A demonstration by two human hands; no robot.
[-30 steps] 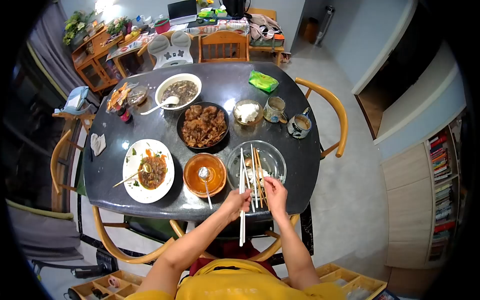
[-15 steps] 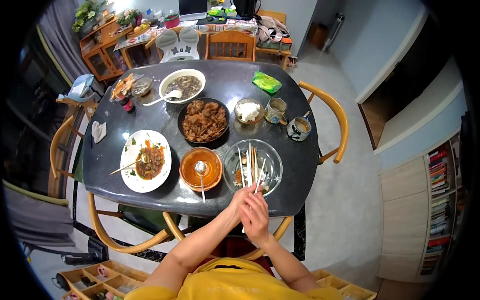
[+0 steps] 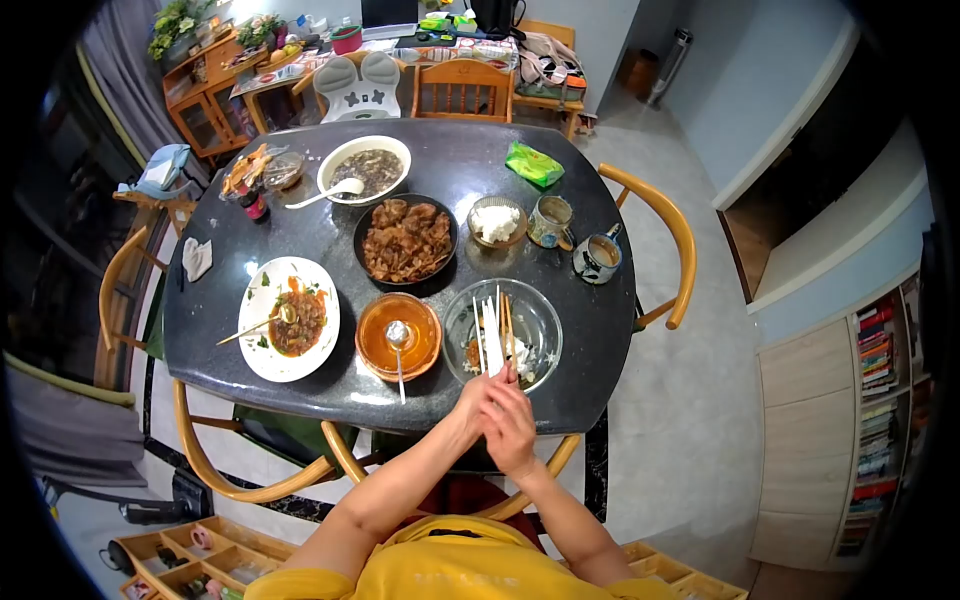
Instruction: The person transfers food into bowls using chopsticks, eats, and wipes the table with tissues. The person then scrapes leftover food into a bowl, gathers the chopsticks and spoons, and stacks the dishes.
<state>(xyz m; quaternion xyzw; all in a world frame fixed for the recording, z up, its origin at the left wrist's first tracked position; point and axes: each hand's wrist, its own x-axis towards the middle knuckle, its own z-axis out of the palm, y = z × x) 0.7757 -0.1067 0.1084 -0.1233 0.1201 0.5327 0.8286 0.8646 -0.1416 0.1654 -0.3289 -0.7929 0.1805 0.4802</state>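
Observation:
Several white and brown chopsticks (image 3: 492,335) stick forward from my two hands, over a glass bowl (image 3: 545,325) with food scraps in it. My left hand (image 3: 473,402) is closed round their near ends. Pressed against it, my right hand (image 3: 510,425) also has its fingers closed on the bundle. Left of the glass bowl stands an orange-brown bowl (image 3: 375,340) with a metal spoon (image 3: 400,365) in it. Farther left lies a white plate (image 3: 258,350) with sauce, leftovers and a resting utensil.
Behind are a black pan of meat (image 3: 405,240), a soup bowl (image 3: 345,152) with a white spoon, a small bowl of white food (image 3: 497,222), two mugs (image 3: 598,258) and a green packet (image 3: 534,164). Wooden chairs (image 3: 680,240) surround the dark table (image 3: 200,320).
Since a second ago my hands have come together and the chopsticks, held apart before, are gathered closer into one bundle. The camera view has shifted slightly.

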